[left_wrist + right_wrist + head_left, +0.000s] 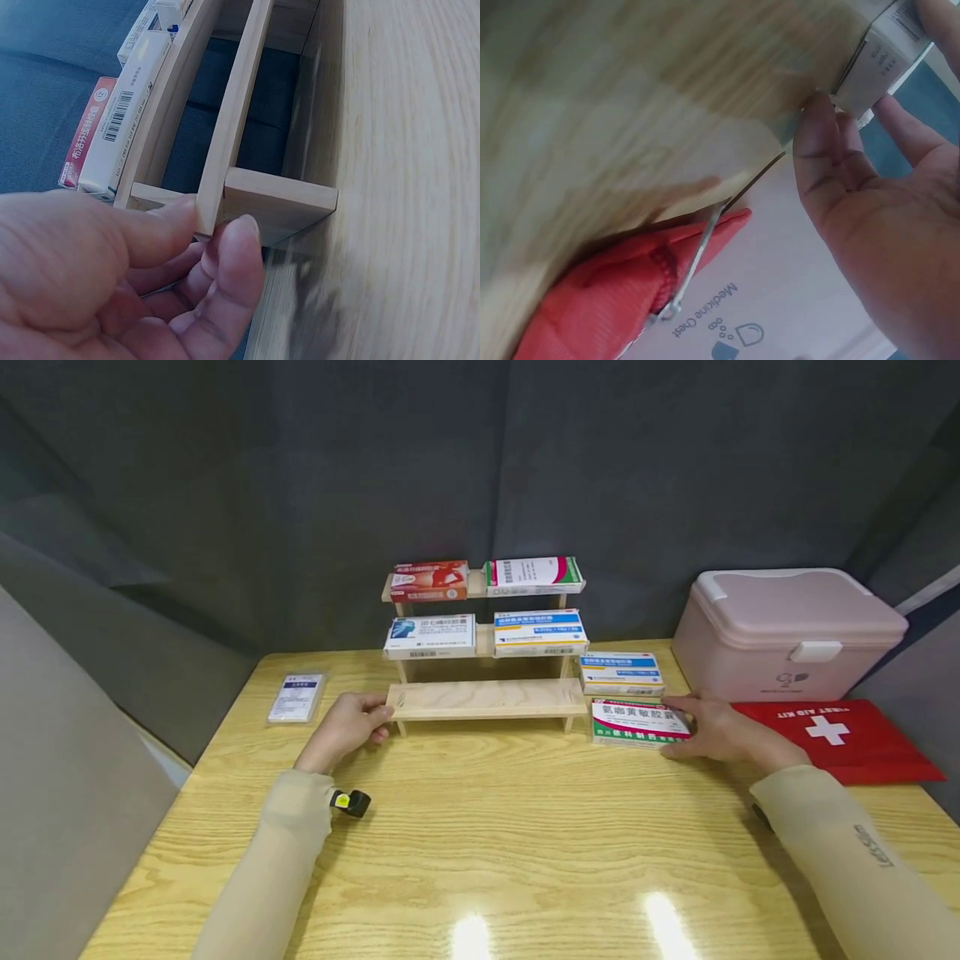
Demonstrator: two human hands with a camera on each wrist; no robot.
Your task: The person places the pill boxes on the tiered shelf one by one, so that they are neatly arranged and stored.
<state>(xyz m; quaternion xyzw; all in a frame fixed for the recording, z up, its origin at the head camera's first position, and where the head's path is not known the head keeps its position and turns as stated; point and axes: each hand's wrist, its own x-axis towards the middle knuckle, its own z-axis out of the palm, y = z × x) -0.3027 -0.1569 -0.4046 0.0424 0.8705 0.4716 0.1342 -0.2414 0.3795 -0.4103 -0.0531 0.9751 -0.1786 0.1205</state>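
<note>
Beige sleeves [258, 860] lead to my left fingers [238, 255], pinching a pale wooden rack [487, 697], and my right fingers [817, 146], part-spread, gripping a white-green-magenta carton [633, 722] toward the rear-right corner of the worktop [465, 827]. Tugging the rack could slide cardboard boxes [540, 631] off.

Wooden table [465, 827] bearing tiered shelf [486, 697], white packet [296, 697], blue-striped box [619, 674], green-edged box [632, 722], red pouch [873, 752], pink chest [750, 656]

A pale wooden rack [487, 700] with three stepped shelves is stood upright at the centre of the head view, its lowest shelf pinched at the left end. A white medicine box [633, 714], banded in magenta and green and printed with dark characters, is laid flat right of centre, gripped at its right end.
</note>
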